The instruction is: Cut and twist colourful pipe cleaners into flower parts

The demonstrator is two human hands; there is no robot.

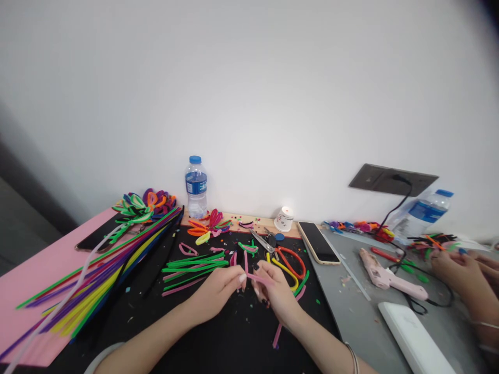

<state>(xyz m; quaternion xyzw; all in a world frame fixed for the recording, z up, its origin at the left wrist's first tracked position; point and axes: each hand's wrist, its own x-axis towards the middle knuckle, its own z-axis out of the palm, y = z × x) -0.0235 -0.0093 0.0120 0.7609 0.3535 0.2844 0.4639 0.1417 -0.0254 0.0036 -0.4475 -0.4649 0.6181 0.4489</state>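
In the lower middle, my left hand [220, 291] is closed, thumb and fingers pinching a pink pipe cleaner [246, 262]. Close beside it, my right hand [280, 296] also has its fingers closed on this pipe cleaner. One end of it stands up between the hands; another stretch crosses my right fingers. Cut green and pink pipe cleaners [191, 266] lie left of my left hand on the black mat [218, 348]. Just beyond my right hand rest scissors [263, 241] with orange handles and a bent yellow pipe cleaner [286, 270].
A long pipe cleaner bundle [97, 275] lies left. A water bottle [196, 189], a paper cup [284, 220] and a phone [320, 244] are at the back. Rightward are a pink glue gun [393, 280], a white case [415, 337] and a co-worker's hands [458, 272].
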